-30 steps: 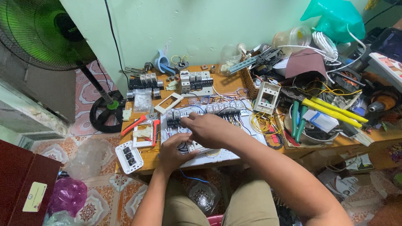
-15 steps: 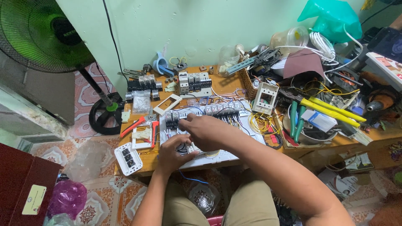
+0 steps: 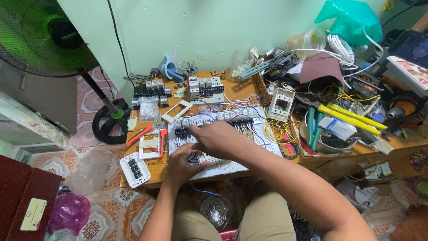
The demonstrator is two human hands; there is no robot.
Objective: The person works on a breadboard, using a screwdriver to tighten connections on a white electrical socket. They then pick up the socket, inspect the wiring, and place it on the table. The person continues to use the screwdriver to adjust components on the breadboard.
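A pale green wall backs a low wooden bench (image 3: 156, 172) on a patterned tile floor, and from my feed I read it left to right. At far left stands a green pedestal fan (image 3: 42, 38). Next a white socket plate (image 3: 134, 169) hangs over the bench's front corner, with red-handled pliers (image 3: 141, 133) just behind it. My left hand (image 3: 183, 164) rests on the near edge of the white wiring board (image 3: 223, 143); I cannot tell whether its grip is closed on anything, since the fingers are curled under. My right hand (image 3: 218, 139) lies over the board's middle, fingertips pinched together at the row of black breakers (image 3: 182, 128), though what they pinch is hidden. Further right lie a white switch frame (image 3: 281, 104), yellow-handled cutters (image 3: 352, 117) and a tangle of wires. I judge the risk is snagging: the forearm crosses loose leads, and a careless pull could drag a wire out. The socket plate could also be knocked off.
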